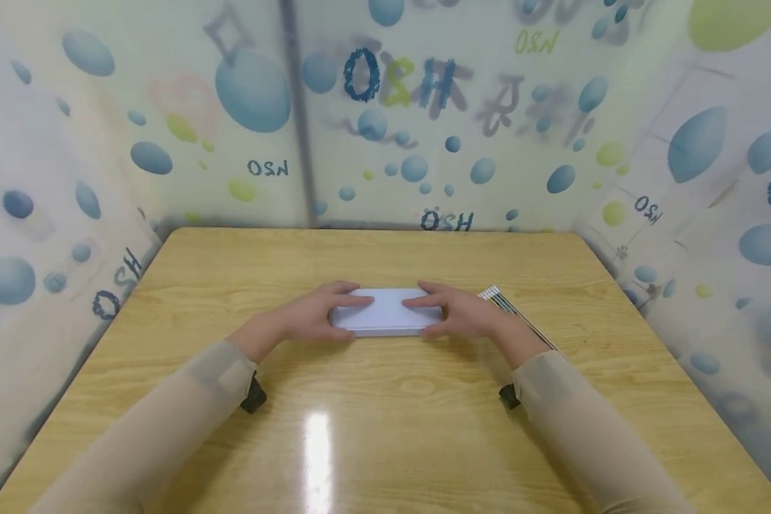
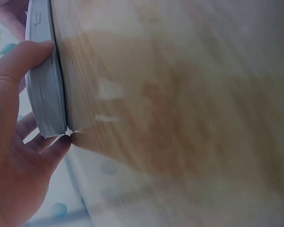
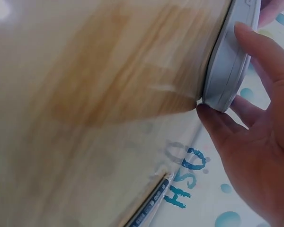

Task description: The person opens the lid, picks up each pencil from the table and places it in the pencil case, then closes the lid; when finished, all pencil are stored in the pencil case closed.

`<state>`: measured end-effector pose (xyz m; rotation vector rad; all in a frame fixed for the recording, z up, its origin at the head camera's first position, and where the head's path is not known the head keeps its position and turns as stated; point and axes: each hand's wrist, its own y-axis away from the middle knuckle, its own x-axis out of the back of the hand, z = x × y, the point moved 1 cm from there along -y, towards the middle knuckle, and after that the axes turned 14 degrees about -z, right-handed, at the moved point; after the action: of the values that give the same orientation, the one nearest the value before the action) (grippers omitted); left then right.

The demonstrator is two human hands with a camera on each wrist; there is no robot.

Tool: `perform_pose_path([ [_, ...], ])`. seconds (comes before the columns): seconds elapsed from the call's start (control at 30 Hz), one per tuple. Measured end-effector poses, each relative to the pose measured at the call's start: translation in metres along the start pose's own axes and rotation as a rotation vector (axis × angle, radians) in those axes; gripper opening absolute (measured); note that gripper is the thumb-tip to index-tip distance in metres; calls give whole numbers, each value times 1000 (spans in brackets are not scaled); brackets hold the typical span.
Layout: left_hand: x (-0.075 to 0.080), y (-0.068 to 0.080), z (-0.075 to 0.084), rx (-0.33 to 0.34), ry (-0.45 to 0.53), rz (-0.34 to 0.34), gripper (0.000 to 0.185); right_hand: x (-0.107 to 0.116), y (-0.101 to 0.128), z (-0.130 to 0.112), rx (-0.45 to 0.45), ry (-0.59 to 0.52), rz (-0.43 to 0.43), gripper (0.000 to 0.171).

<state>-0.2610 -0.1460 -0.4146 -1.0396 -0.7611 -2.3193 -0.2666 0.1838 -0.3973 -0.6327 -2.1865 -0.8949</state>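
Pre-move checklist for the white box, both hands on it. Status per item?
1. Left hand grips the left end of the white box: ok.
2. Right hand grips the right end: ok.
3. Box lies flat on the wooden table: ok.
4. Box lid latched or loose: cannot tell.
5. Bundle of pencils sits beside the right hand, apart from the box: ok, but close to the wrist.
6. Table surface in front of the box free of things: ok.

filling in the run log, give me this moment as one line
left hand: holds left end of white flat box | right hand: holds right end | box: flat on wooden table | pencil bundle: beside right wrist
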Motion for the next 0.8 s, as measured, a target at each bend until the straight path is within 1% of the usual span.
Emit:
perform_pose_path([
  [0.2, 0, 1, 2, 23, -17, 19, 70, 6, -3, 1, -17, 30, 3, 62],
  [0.47, 1, 2, 6, 37, -29, 14, 69, 9, -6, 4, 18, 34, 11, 62],
  [0.67, 1, 2, 5, 55, -37, 6, 69, 11, -7, 3, 17, 39, 4, 63],
  [0.8, 0, 0, 4, 50, -49, 13, 69, 12, -6, 3, 12, 45, 3, 62],
])
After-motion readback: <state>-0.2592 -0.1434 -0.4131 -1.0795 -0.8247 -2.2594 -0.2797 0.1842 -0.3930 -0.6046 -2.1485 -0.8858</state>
